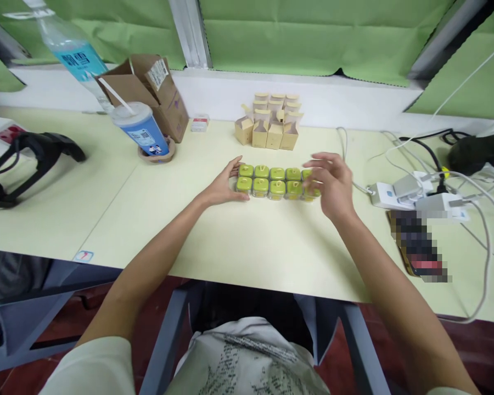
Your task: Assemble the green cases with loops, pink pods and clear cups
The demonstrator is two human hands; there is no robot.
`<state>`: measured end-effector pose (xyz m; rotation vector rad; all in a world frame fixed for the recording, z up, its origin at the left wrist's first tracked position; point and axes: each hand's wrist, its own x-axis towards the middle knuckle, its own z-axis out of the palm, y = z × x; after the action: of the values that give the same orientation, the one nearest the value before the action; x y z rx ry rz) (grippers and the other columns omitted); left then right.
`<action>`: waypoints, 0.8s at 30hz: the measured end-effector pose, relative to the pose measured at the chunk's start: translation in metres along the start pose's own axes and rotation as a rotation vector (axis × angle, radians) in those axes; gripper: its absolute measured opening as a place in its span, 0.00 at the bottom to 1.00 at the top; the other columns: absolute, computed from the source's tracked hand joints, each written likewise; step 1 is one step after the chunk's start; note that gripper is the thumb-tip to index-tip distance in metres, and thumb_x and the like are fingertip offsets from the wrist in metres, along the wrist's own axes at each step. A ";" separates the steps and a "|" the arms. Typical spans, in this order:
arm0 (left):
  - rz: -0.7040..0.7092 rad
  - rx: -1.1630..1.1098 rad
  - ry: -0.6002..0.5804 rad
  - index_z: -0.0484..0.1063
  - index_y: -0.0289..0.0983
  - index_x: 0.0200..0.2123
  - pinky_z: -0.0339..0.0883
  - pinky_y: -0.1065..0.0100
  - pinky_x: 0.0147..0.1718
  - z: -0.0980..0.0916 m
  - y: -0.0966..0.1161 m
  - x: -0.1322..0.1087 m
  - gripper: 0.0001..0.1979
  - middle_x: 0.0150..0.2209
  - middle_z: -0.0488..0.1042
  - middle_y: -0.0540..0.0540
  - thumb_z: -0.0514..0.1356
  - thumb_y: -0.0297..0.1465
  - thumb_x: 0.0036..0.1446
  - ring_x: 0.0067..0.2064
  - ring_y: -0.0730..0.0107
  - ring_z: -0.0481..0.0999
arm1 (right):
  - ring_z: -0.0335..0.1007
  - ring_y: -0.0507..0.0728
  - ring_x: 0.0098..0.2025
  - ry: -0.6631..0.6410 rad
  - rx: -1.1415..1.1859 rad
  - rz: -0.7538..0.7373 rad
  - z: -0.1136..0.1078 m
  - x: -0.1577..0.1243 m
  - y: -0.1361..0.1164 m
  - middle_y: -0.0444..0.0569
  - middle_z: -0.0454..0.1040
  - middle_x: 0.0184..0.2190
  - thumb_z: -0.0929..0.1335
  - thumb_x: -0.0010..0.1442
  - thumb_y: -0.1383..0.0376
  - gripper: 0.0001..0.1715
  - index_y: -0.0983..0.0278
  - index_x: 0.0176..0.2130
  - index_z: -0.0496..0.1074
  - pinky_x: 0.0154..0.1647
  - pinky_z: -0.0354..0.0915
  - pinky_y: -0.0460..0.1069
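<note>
Two rows of small green-lidded jars (276, 181) stand together in the middle of the pale table (239, 247). My left hand (225, 185) lies at the left end of the rows, its fingers stretched out and touching the end jars. My right hand (331, 184) hovers at the right end, fingers spread and slightly curled over the last jars, with nothing held that I can see. Behind the jars stands a cluster of small tan cartons (271, 122) with their flaps up.
At the back left are a blue cup with a straw (142, 130), a brown cardboard box (152, 90) and a water bottle (72, 55). A black device (28, 156) lies far left. Power strips and cables (420, 192) and a phone (420, 247) lie on the right.
</note>
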<state>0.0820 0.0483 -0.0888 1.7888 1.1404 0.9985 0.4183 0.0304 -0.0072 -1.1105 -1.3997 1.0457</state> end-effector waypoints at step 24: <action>-0.042 -0.063 0.001 0.50 0.53 0.83 0.68 0.42 0.76 0.000 0.010 -0.004 0.69 0.78 0.63 0.35 0.84 0.45 0.44 0.78 0.40 0.68 | 0.86 0.57 0.37 -0.314 0.298 0.477 0.135 0.037 -0.037 0.39 0.76 0.34 0.70 0.63 0.75 0.40 0.55 0.70 0.66 0.51 0.87 0.58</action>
<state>0.0843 0.0416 -0.0810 1.7080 1.1301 0.9994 0.2790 0.0546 0.0222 -1.1135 -1.1822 1.7730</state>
